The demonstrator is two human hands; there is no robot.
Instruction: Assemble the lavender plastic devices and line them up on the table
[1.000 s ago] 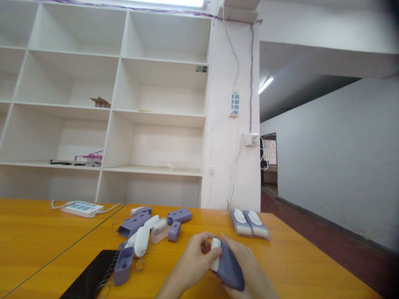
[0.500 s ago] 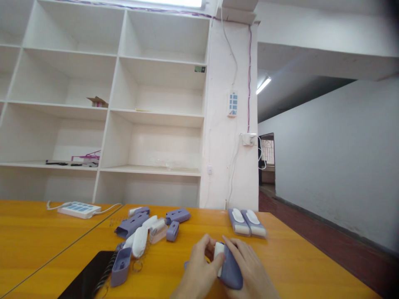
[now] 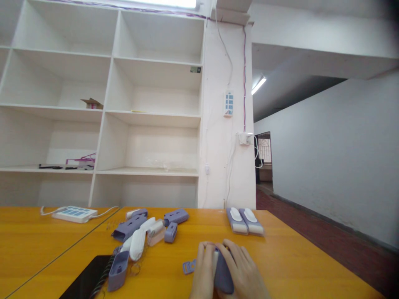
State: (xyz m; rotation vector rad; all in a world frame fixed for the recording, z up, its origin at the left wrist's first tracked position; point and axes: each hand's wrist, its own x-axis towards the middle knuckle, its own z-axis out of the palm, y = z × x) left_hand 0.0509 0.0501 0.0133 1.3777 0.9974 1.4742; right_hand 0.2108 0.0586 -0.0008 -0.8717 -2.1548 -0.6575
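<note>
Between my two hands, low over the front of the table, is a purple plastic housing (image 3: 223, 274) with a white part along its left side. My left hand (image 3: 204, 270) is closed on the white side, its fingers bent over the top. From the right, my right hand (image 3: 245, 268) wraps round the purple shell. The hands hide much of the piece. Just left of my left hand lies a small flat purple piece with openings (image 3: 188, 267). Two purple-and-white units (image 3: 237, 222) stand side by side beyond my right hand.
Left of my hands lie several purple shells (image 3: 129, 227), white rounded parts (image 3: 137, 245), an open purple cup-like shell (image 3: 118, 272) and clear springy-looking bits. A black flat panel (image 3: 89, 278) sits nearer. A white power strip (image 3: 75, 213) and white shelves (image 3: 149, 172) are behind.
My left hand has turned and its fingers now fold over the top of the housing. The small flat purple piece shows more fully. The view has shifted slightly.
</note>
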